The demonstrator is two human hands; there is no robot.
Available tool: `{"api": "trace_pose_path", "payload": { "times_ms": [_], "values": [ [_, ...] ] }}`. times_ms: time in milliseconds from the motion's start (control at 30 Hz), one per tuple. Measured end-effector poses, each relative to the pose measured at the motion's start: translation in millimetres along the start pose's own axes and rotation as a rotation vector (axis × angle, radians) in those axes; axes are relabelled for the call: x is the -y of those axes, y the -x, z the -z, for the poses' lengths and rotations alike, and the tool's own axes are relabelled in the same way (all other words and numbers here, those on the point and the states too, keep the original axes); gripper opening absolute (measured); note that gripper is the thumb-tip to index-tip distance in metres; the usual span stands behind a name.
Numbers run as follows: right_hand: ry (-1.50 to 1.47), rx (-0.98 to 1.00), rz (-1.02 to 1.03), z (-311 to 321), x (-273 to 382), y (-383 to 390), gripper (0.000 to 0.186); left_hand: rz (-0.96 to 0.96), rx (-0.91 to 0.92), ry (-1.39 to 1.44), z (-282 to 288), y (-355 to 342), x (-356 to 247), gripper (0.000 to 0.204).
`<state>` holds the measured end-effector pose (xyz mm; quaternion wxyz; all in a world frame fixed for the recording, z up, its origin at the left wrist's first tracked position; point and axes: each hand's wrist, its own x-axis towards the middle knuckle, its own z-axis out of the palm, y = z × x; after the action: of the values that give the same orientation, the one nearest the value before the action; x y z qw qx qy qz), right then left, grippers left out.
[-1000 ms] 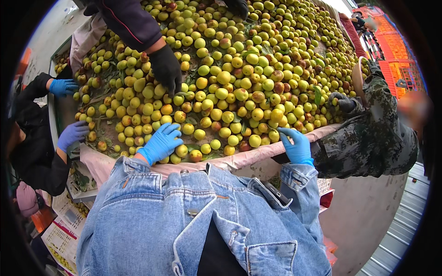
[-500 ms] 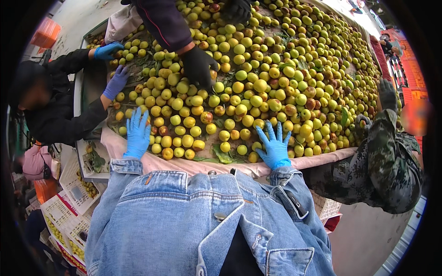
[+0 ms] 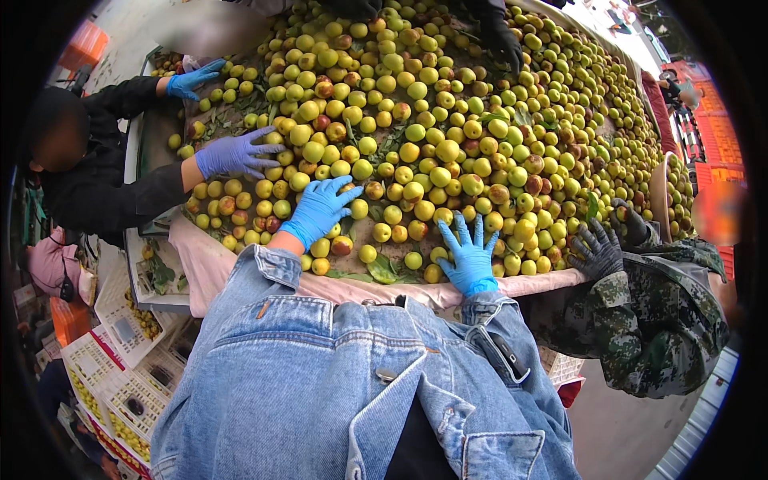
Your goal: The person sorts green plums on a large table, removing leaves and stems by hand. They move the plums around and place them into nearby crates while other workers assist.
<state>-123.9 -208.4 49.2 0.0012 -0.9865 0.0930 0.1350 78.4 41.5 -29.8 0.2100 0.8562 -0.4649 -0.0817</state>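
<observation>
Noting white crates (image 3: 90, 360) down left of the table (image 3: 164, 132); can make out a red printed band (image 3: 112, 350), cannot read any wording on it. At the table's left end, seeing a co-worker's blue glove (image 3: 196, 78) and violet glove (image 3: 238, 152), stretched over it. Finding yellow-green, red-blushed fruit (image 3: 448, 150) spread across most of the table, with leaves (image 3: 382, 270) among it near the front edge. Logging the left hand (image 3: 320, 210), blue-gloved, over fruit on the table's near side, left of its middle: fingers parted, loosely bent; cannot tell whether any fruit is gripped beneath. Further right along the table's near side, recording the right hand (image 3: 470, 254), also blue-gloved: palm down, fingers splayed and released, resting on fruit. Spotting a co-worker's dark glove (image 3: 500, 40) above the table's far side. Then, at the table's near right corner, adding grey gloves (image 3: 600, 254) and camouflage sleeves (image 3: 652, 336) of another co-worker. Ending with orange crates (image 3: 720, 132) beyond the table's right end; cannot pick out lettering.
</observation>
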Motion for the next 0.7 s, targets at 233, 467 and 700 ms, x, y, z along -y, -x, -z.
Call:
{"api": "trace_pose_path", "payload": {
  "times_ms": [233,467,700],
  "values": [
    [-0.025,0.008,-0.001,-2,3,-2,0.068,0.197,-0.022,0.166,21,12,2,0.048],
    [-0.05,0.022,0.003,1,0,-3,0.073,0.559,-0.298,1.934,51,62,-16,0.041],
    [0.036,0.065,0.023,-12,0,6,0.08,0.779,-0.744,2.53,62,171,-1,0.043]
  ]
}}
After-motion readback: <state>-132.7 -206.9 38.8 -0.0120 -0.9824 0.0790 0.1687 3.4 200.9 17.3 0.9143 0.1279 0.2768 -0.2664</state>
